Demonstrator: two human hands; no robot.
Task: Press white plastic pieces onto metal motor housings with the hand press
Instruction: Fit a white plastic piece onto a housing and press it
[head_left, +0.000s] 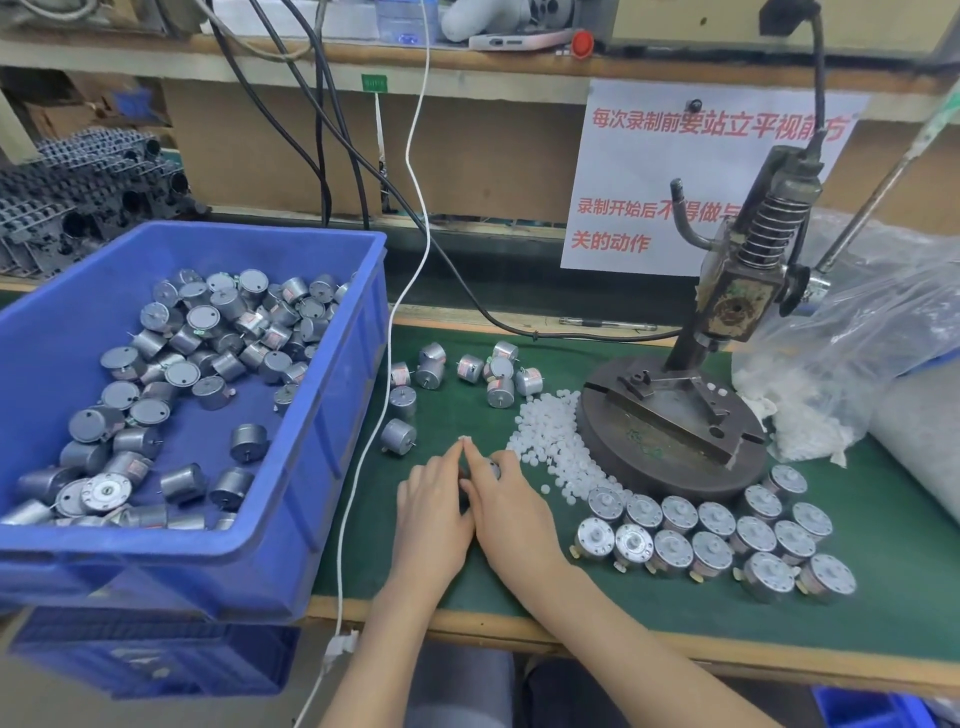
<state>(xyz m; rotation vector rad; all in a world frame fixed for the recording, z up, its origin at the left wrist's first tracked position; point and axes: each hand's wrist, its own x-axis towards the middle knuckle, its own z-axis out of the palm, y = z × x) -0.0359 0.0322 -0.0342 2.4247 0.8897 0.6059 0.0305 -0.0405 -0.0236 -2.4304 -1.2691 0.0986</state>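
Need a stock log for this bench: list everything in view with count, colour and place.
bin: one, blue, left.
bin motors: dozens, silver, heaped inside.
mat: one, green, bench top.
press: one, dark, right on mat.
loose motors: about ten, silver, lying mid-mat.
upright motors: about fifteen, silver, rows before press.
pieces: heap, white, beside press base.
bag: one, clear, far right.
sign: one, white with red writing, back wall.
left hand: front centre, fingertip at a lone piece.
right hand: beside it, grips a motor.

Green-matted workbench (909, 597), wooden shelf above (467, 62), cardboard back panel (493, 156), white paper notice (649, 171)
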